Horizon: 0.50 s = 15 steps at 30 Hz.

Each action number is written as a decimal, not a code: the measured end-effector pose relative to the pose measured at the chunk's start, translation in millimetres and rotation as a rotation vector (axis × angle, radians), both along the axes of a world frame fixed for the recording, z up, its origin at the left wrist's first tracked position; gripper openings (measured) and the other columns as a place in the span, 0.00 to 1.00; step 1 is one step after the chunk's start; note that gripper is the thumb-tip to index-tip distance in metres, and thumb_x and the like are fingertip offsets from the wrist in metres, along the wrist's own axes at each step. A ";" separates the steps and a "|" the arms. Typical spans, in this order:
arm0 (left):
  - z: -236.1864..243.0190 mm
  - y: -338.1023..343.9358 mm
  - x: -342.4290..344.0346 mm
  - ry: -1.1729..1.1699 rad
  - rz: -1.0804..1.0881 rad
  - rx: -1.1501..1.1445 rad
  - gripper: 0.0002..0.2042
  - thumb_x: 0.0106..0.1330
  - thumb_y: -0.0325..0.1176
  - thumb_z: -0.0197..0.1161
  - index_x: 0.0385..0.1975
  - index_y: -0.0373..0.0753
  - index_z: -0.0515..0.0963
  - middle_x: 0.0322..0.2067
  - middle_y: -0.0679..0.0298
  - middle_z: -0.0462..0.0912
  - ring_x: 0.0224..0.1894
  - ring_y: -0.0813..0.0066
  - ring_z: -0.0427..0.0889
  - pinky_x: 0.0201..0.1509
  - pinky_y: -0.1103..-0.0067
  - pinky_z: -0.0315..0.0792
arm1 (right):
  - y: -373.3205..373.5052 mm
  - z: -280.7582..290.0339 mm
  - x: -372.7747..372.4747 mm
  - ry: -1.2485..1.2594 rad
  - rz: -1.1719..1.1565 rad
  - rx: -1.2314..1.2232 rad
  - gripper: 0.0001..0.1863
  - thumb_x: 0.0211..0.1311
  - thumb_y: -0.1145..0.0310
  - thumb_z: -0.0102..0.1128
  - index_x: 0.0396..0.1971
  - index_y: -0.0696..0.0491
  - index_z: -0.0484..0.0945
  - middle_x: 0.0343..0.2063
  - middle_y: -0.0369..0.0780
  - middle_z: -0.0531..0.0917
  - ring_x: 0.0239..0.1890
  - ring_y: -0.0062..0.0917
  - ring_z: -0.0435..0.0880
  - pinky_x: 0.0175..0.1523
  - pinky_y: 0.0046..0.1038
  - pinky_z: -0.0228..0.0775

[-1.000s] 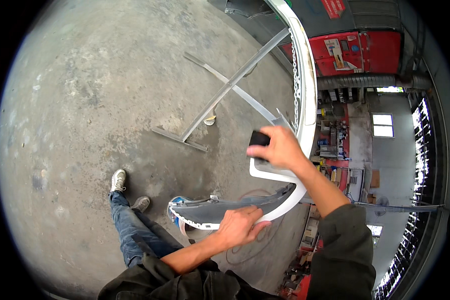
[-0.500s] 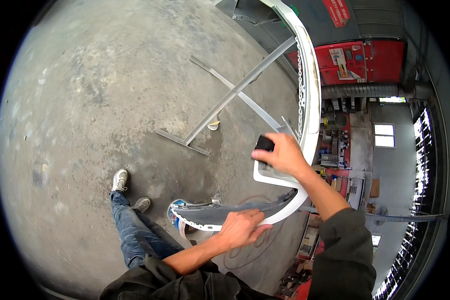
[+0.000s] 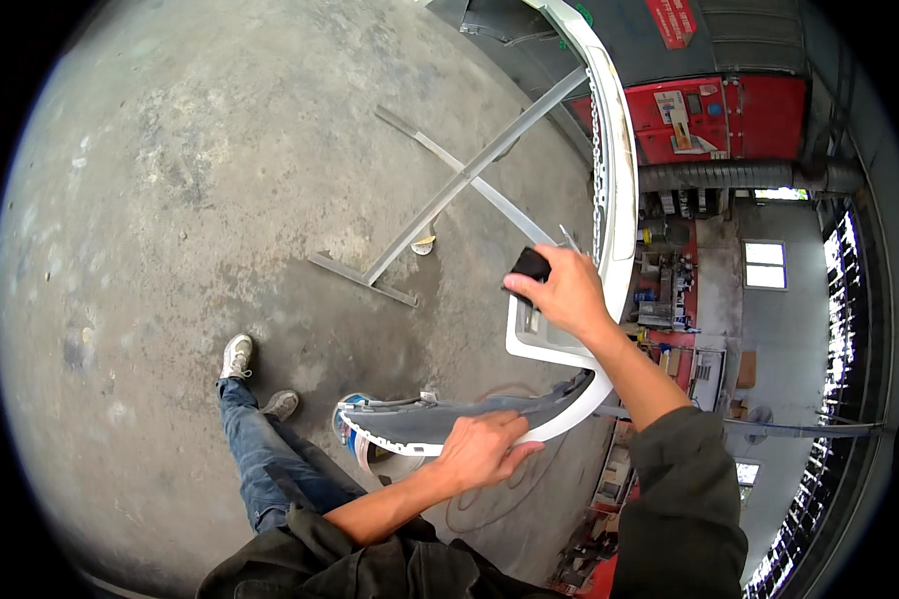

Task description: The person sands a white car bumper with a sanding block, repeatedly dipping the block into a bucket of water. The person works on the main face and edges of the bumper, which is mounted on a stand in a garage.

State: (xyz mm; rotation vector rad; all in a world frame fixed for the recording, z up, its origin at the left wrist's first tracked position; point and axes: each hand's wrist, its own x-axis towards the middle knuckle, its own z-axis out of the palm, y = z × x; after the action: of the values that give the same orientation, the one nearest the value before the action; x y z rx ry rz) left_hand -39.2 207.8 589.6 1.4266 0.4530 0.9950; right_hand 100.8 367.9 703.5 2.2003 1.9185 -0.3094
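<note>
A long white car bumper [image 3: 621,190] curves from the far top down the right side and round towards me, its near end bending left. My left hand [image 3: 479,449] grips the edge of that near end, fingers over the dark inner side and thumb on the white outside. In my right hand [image 3: 569,290] is a black block [image 3: 529,268], pinched between thumb and fingers. The block is at the edge of the bumper's squared recess, beside its white rim. The hand hides its underside, so I cannot tell exactly how it touches.
A crossed metal stand [image 3: 464,178] is under the bumper. A bucket [image 3: 350,424] sits below the near end, with a hose [image 3: 469,514] on the concrete floor [image 3: 170,250]. Red cabinets [image 3: 769,118], a ribbed duct [image 3: 749,177] and cluttered shelves [image 3: 659,290] line the right.
My right hand has slid a little farther away along the recess edge with the black block. My left hand keeps its place on the bumper.
</note>
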 end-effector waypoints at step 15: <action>-0.1 2.2 -1.1 0.013 -0.022 0.007 0.17 0.62 0.44 0.68 0.24 0.36 0.73 0.22 0.57 0.75 0.25 0.50 0.77 0.26 0.64 0.68 | -7.8 32.1 -14.7 0.091 0.174 -0.521 0.21 0.46 0.55 0.76 0.28 0.57 0.80 0.22 0.48 0.81 0.30 0.47 0.81 0.35 0.40 0.70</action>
State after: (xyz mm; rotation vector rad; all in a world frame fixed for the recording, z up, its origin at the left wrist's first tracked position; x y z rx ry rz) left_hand -40.4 210.0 589.6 1.4423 0.4425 0.9716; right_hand 86.1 360.1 735.7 1.6967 1.7968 -0.7884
